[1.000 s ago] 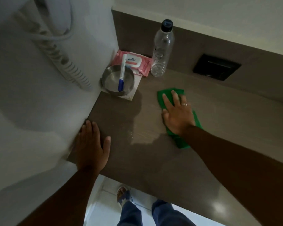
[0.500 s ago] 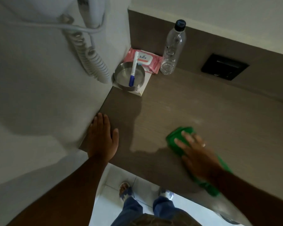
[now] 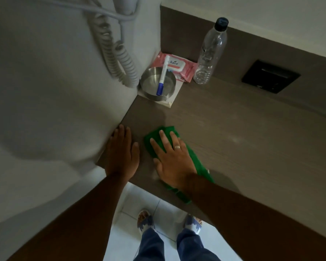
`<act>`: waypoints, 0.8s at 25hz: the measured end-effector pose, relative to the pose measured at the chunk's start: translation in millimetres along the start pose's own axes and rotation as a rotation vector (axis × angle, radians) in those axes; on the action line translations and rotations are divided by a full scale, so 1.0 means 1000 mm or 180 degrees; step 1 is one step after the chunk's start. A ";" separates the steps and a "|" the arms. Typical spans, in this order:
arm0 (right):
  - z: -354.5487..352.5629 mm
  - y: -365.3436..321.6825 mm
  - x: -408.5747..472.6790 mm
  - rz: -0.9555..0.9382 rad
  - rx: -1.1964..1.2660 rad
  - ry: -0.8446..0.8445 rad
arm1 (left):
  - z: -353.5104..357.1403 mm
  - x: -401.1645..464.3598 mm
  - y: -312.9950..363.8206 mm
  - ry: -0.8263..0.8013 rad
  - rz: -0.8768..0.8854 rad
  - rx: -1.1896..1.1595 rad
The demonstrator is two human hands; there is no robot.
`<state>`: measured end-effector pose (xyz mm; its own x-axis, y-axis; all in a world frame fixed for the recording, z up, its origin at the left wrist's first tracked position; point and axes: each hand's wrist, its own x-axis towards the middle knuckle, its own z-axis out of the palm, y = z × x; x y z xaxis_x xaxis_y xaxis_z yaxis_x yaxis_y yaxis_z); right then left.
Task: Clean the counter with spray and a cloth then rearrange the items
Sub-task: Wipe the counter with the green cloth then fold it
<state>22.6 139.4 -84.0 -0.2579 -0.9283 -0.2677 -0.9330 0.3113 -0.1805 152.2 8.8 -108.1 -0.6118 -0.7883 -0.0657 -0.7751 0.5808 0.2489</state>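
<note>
Green cloth [image 3: 193,161] lies flat on the brown counter [image 3: 252,140] near the front edge, toward the counter's left end. Its long axis runs on a diagonal, from a far corner close to the left wall to a near end that reaches the counter's front edge and seems to hang slightly over it, though the forearm hides that part. The right hand [image 3: 172,159] lies on top of the cloth, palm down, fingers straight and slightly spread, pointing away from the person toward the back corner; it presses rather than pinches. A ring shows on one finger. The left hand [image 3: 121,152] rests flat on bare counter just beside the cloth, against the wall, fingers straight and close together, holding nothing.

Half a second ago the cloth and right hand were farther right along the front edge, well apart from the left hand, and the cloth looked bunched under the fingers; now they sit just beside the left hand and the cloth is more spread out. The left hand has kept its place by the wall.

In the back corner a steel bowl [image 3: 152,85] stands on a white card [image 3: 172,97], with a blue-capped marker [image 3: 163,77] lying across it. Behind them lie a pink wipes pack [image 3: 179,67] and an upright clear bottle [image 3: 210,55].
</note>
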 end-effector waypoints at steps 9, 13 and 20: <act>0.001 0.126 -0.064 0.0891 -0.0033 0.0235 | 0.002 -0.034 0.149 -0.0537 -0.0241 -0.0348; 0.004 0.128 -0.061 0.0845 -0.0152 0.0282 | 0.010 -0.010 0.124 -0.0480 -0.0172 0.0153; 0.009 0.134 -0.062 0.0720 -0.0126 0.0290 | -0.002 0.074 0.066 -0.0400 0.0047 0.0437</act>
<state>-84.1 240.0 -99.8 -0.4814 -0.8509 -0.2103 -0.8575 0.5069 -0.0881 56.0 -11.6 -94.2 -0.6316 -0.7528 -0.1854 -0.7748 0.6212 0.1170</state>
